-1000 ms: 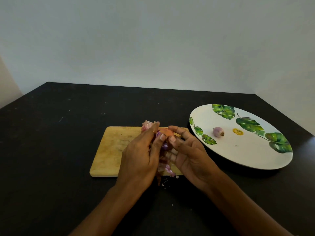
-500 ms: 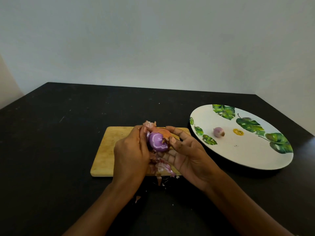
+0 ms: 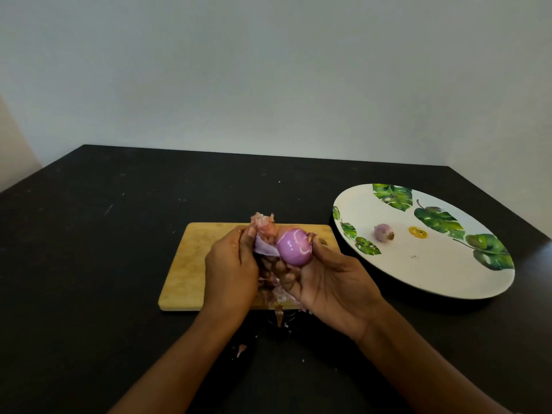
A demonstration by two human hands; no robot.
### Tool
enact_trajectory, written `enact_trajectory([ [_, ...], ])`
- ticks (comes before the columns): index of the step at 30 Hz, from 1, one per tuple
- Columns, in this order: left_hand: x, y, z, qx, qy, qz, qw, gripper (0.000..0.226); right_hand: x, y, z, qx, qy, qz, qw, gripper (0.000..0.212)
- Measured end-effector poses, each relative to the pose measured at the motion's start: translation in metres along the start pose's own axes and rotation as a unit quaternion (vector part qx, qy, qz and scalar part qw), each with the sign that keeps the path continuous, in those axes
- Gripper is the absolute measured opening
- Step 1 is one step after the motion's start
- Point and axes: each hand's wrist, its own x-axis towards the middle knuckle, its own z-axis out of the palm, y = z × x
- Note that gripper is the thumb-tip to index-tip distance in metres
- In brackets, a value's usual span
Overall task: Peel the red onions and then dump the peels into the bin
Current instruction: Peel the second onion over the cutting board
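My right hand [image 3: 328, 282] holds a glossy purple red onion [image 3: 294, 247] above the wooden cutting board [image 3: 191, 264], fingers curled under it. My left hand [image 3: 231, 267] pinches a strip of peel [image 3: 264, 245] that still hangs from the onion's left side. Loose peels [image 3: 279, 294] lie on the board under my hands, and a few scraps [image 3: 241, 350] sit on the black table in front of it. A second, small onion [image 3: 383, 232] rests on the leaf-patterned plate [image 3: 448, 279] to the right. No bin is in view.
The black table [image 3: 89, 264] runs to a pale wall at the back. The plate sits close to the board's right end and bears a small yellow mark [image 3: 417, 232].
My left hand has pulled leftward, drawing the peel away from the onion. The onion, first hidden between my fingers, now shows bare and purple in my right hand.
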Motion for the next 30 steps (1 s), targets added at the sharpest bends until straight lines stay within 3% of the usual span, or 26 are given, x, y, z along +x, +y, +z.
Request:
enact_trajectory([
  [3, -0.001, 0.001, 0.002, -0.001, -0.006, -0.018, 1.000, 0.034, -0.001, 0.001, 0.003, 0.018, 0.042, -0.006, 0.999, 0.089],
  [5, 0.002, -0.005, 0.001, -0.020, 0.001, -0.056, 0.998, 0.038, -0.002, -0.002, 0.005, 0.037, 0.093, -0.018, 0.995, 0.052],
  [7, 0.006, -0.008, -0.002, -0.034, 0.012, -0.066, 0.997, 0.044, -0.002, -0.006, 0.006, 0.071, 0.123, -0.048, 0.989, 0.037],
  [9, 0.007, -0.006, -0.005, -0.019, 0.020, -0.037, 0.999, 0.042, 0.000, -0.009, 0.004, 0.089, 0.144, -0.073, 0.983, 0.035],
  [13, -0.001, 0.001, -0.005, 0.070, 0.017, 0.038, 0.997, 0.015, 0.001, -0.011, 0.002, 0.072, 0.156, -0.089, 0.981, 0.034],
  [16, -0.004, -0.004, -0.006, 0.095, 0.005, 0.067, 0.993, 0.027, -0.001, -0.010, 0.005, 0.055, 0.151, -0.086, 0.983, 0.032],
  [19, -0.004, -0.006, -0.007, 0.103, 0.006, 0.091, 0.991, 0.018, 0.000, -0.009, 0.004, 0.033, 0.159, -0.079, 0.984, 0.030],
  [22, -0.004, -0.005, -0.006, 0.138, 0.014, 0.138, 0.981, 0.034, 0.000, -0.008, 0.004, -0.005, 0.161, -0.077, 0.984, 0.030],
  [24, -0.004, -0.003, -0.006, 0.123, 0.019, 0.153, 0.980, 0.038, 0.000, -0.008, 0.003, -0.052, 0.159, -0.078, 0.983, 0.041],
  [26, -0.005, 0.003, -0.006, 0.062, 0.008, 0.145, 0.987, 0.027, 0.000, -0.006, 0.002, -0.109, 0.153, -0.076, 0.979, 0.050],
  [30, -0.006, 0.008, -0.003, -0.015, -0.021, 0.142, 0.990, 0.019, -0.001, -0.003, 0.004, -0.162, 0.119, -0.082, 0.976, 0.046],
])
